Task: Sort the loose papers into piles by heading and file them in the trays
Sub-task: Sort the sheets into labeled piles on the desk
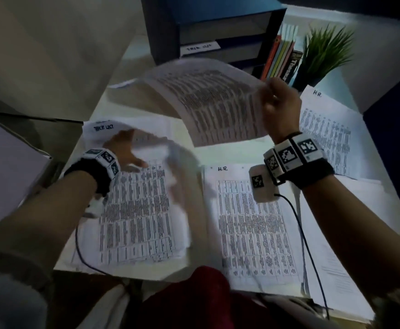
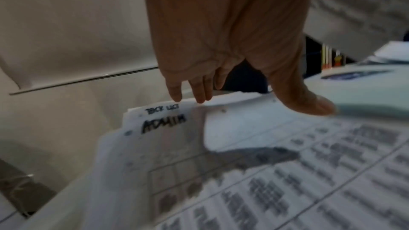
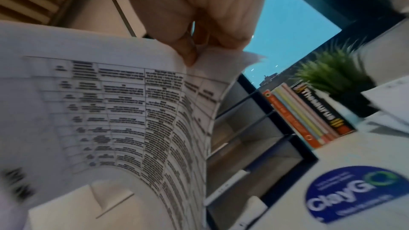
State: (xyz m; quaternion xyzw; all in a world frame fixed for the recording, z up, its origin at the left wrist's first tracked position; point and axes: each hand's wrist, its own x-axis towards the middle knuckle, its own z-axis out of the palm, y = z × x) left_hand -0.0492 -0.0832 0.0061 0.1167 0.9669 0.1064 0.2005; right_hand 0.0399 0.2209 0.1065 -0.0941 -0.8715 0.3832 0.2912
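My right hand (image 1: 279,103) is raised over the desk and pinches the corner of a printed table sheet (image 1: 218,103), which curls down in the air; the right wrist view shows fingers (image 3: 190,46) gripping that sheet (image 3: 121,102). My left hand (image 1: 123,150) hovers open with straight fingers (image 2: 199,92) over the left pile (image 1: 137,210), whose top page is headed "ADMIN" (image 2: 163,123). A blurred white sheet (image 1: 180,162) lies by the thumb. One pile headed "H.R." (image 1: 248,222) lies in the middle, another (image 1: 329,138) at the right. The dark blue trays (image 1: 218,27) stand at the back.
Upright books (image 1: 279,60) and a green potted plant (image 1: 327,48) stand right of the trays. A white label (image 1: 200,47) marks one tray front. A round blue sticker (image 3: 354,193) is on the desk. Thin cables hang from both wrists across the papers.
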